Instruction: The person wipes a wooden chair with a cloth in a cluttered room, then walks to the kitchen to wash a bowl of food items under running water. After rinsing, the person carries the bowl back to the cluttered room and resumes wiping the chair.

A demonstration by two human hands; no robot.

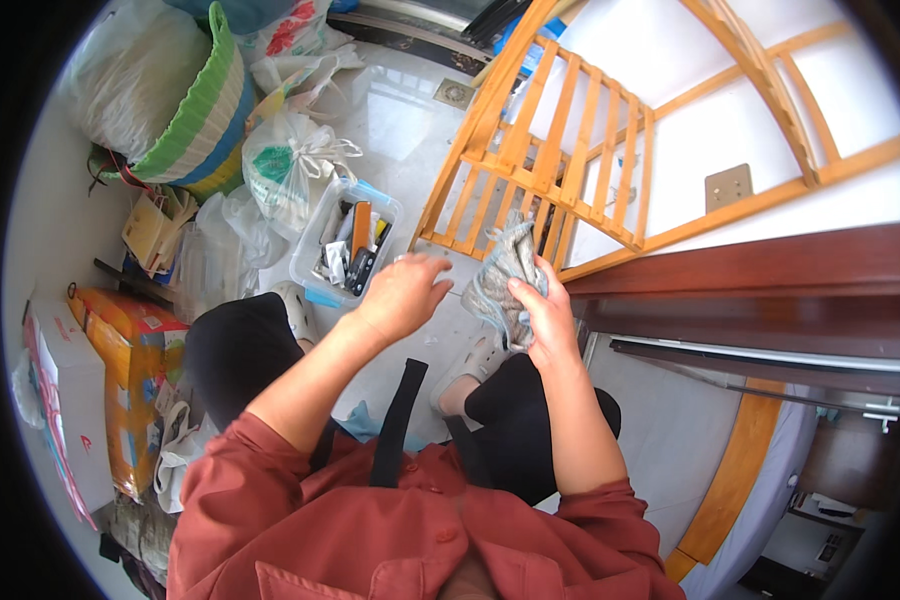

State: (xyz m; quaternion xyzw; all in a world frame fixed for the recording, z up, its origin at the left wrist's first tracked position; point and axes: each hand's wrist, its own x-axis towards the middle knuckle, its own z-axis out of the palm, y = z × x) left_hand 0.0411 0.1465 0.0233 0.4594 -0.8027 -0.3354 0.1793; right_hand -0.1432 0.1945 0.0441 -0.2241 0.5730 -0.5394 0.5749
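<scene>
My right hand (551, 307) holds a crumpled grey cloth with a light blue edge (499, 281), its thumb on top. Left of the cloth hovers my left hand (409, 292), fingers slightly bent and apart, with nothing seen in it. Just beyond that hand, a clear plastic box with light blue clips (300, 262) stands on the tiled floor. Inside it lie an orange-brown bar-shaped object (361, 229), a black object (360, 270) and several small items. Behind the cloth rises a slatted wooden rack (547, 165).
Tied plastic bags (277, 169) and a striped woven basket (221, 112) stand at the upper left. An orange taped carton (127, 375) and a white box (71, 397) are at the left. A dark red wooden panel (757, 270) and a sliding-door track (757, 356) lie at the right.
</scene>
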